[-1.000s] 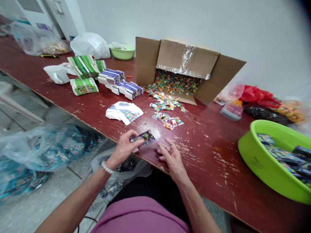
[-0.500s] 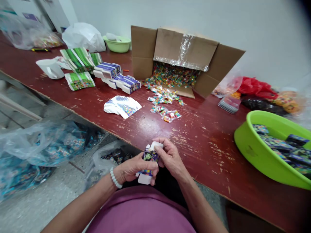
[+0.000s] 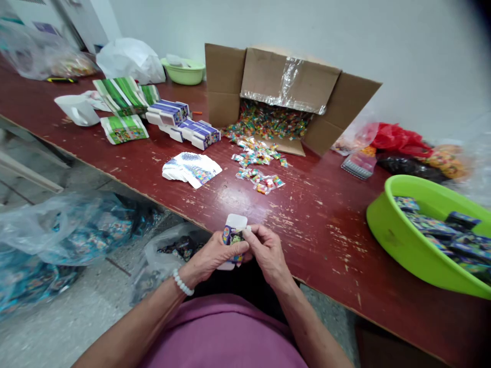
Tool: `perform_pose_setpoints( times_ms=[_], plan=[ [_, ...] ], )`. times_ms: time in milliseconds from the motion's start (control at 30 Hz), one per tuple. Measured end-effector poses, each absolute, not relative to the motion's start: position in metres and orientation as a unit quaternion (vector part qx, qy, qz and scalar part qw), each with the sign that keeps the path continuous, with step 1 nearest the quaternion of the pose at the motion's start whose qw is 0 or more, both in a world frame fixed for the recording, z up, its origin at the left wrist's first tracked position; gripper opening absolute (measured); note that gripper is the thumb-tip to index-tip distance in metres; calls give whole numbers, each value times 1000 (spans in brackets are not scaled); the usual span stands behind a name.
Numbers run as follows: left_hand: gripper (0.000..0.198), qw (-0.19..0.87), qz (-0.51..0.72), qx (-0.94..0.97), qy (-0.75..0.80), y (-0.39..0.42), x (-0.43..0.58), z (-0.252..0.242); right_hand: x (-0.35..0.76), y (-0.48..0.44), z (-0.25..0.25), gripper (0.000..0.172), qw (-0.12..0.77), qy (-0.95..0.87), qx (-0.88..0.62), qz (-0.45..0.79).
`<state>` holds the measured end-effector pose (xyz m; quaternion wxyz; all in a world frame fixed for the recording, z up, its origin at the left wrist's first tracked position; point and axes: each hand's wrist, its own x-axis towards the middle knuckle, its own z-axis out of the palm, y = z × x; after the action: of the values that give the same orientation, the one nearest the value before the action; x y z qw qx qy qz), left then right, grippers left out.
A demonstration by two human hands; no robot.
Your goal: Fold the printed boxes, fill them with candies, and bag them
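Observation:
My left hand (image 3: 215, 255), with a pale bead bracelet at its wrist, is closed around a small printed carton box (image 3: 235, 237) at the table's front edge. The box is purple with a dark cartoon picture. A white end flap sticks up at its top, and another white flap shows below my left hand. My right hand (image 3: 267, 253) pinches a small side flap at the box's upper right corner. On the table ahead lie a stack of flat unfolded cartons (image 3: 192, 169) and small clear packets of colourful sweets (image 3: 264, 180). What is inside the held box is hidden.
An open cardboard box (image 3: 291, 76) spills sweet packets onto the red table (image 3: 318, 214). Bundles of purple cartons (image 3: 199, 133) and green cartons (image 3: 125, 129) sit left, near a white mug (image 3: 79, 110). A green basin (image 3: 418, 250) of filled-looking boxes stands right. Plastic bags (image 3: 95, 225) lie below.
The held box has turned in my hands, and its white top flap now stands up at the upper left. My right fingers have shifted from that end flap to a small side flap.

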<state>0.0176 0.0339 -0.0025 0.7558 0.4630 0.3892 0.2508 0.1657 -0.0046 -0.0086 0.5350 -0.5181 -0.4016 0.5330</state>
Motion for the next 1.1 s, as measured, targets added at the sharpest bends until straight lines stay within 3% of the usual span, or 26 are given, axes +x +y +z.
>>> perform_pose_setpoints(
  times_ms=[100, 167, 300, 467, 633, 800, 933, 1100],
  plan=[
    [38, 738, 300, 483, 363, 34, 15, -6, 171, 0, -9, 30, 539, -421, -558, 469],
    [47, 723, 341, 475, 367, 31, 13, -8, 173, 2, -8, 28, 546, -412, -563, 464],
    [66, 696, 391, 470, 376, 21, 12, -9, 168, 0, -12, 44, 597, -342, -538, 487],
    [45, 695, 384, 481, 372, 20, 13, -12, 166, -5, -18, 25, 604, -350, -516, 496],
    [24, 697, 355, 503, 368, 26, 10, -13, 177, -1, -12, 34, 549, -285, -501, 605],
    [26, 668, 358, 532, 379, 29, 6, -10, 183, 3, -9, 40, 538, -332, -469, 617],
    [52, 715, 365, 453, 388, 25, 5, -3, 181, 1, -18, 25, 543, -388, -478, 571],
    [46, 822, 257, 350, 368, 18, 8, -2, 180, -2, -18, 23, 520, -461, -524, 492]
  ],
)
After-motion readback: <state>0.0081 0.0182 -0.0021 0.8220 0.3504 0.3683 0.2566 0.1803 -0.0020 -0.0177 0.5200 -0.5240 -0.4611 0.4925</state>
